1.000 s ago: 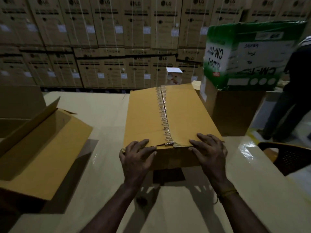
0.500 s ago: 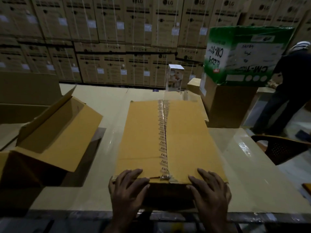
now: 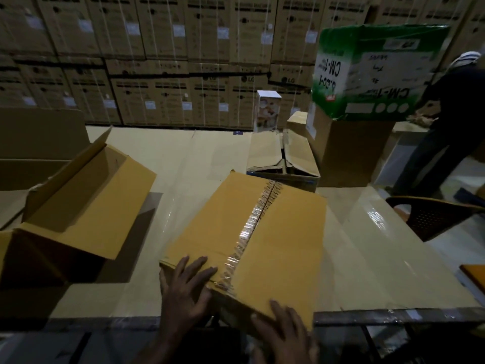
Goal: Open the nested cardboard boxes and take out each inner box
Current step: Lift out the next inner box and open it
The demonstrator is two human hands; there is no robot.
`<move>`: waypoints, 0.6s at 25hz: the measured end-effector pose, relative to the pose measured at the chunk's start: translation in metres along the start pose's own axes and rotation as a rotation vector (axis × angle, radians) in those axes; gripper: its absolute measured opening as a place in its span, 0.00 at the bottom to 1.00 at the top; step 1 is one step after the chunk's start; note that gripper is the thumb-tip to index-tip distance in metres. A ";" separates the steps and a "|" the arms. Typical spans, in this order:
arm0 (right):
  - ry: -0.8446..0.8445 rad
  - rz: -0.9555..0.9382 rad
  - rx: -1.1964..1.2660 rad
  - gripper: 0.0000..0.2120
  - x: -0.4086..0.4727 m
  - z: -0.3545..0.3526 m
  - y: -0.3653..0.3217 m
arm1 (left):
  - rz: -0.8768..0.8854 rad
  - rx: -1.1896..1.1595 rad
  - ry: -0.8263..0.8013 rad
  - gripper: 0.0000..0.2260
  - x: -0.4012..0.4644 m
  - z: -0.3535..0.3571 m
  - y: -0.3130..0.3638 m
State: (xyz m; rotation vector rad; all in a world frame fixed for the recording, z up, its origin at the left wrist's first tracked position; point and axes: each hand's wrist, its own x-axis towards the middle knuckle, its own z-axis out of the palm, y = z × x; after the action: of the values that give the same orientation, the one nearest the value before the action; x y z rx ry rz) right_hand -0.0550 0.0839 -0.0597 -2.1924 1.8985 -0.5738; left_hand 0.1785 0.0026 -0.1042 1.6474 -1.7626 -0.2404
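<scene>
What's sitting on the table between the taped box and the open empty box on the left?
Nothing: in the head view, only bare table separates the taped box from the open box.

- The person's left hand [image 3: 185, 287] is lying palm down at the bottom centre, fingers [image 3: 199, 269] spread and pointing up and to the right.
- The right hand [image 3: 284, 329] is lying palm down lower and to the right, fingers splayed, pointing up and left.
- Both forearms are running off the bottom edge.
</scene>
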 end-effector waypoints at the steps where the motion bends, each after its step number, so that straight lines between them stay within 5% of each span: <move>1: -0.118 -0.053 0.032 0.14 0.000 -0.001 -0.009 | -0.087 -0.032 0.006 0.19 0.001 0.000 0.003; 4: -0.310 -0.181 0.029 0.16 0.019 0.002 -0.021 | -0.312 -0.261 0.080 0.21 -0.010 0.007 0.029; 6: -0.471 -0.162 0.213 0.27 0.043 -0.005 -0.007 | -0.396 -0.395 0.087 0.22 -0.021 0.014 0.050; 8: -0.341 -0.061 0.104 0.29 0.070 -0.013 0.013 | -0.435 -0.393 0.054 0.21 -0.024 0.023 0.062; 11: -0.371 -0.009 -0.161 0.30 0.098 -0.007 0.035 | -0.391 -0.329 0.042 0.21 -0.014 0.027 0.054; 15: -0.338 -0.041 -0.156 0.35 0.115 0.014 0.045 | -0.322 -0.430 -0.014 0.17 0.004 0.025 0.032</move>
State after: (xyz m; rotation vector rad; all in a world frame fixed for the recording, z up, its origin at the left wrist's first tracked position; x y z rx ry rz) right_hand -0.0783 -0.0380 -0.0705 -2.2524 1.7727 -0.0525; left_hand 0.1380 -0.0031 -0.1024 1.5955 -1.3274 -0.7270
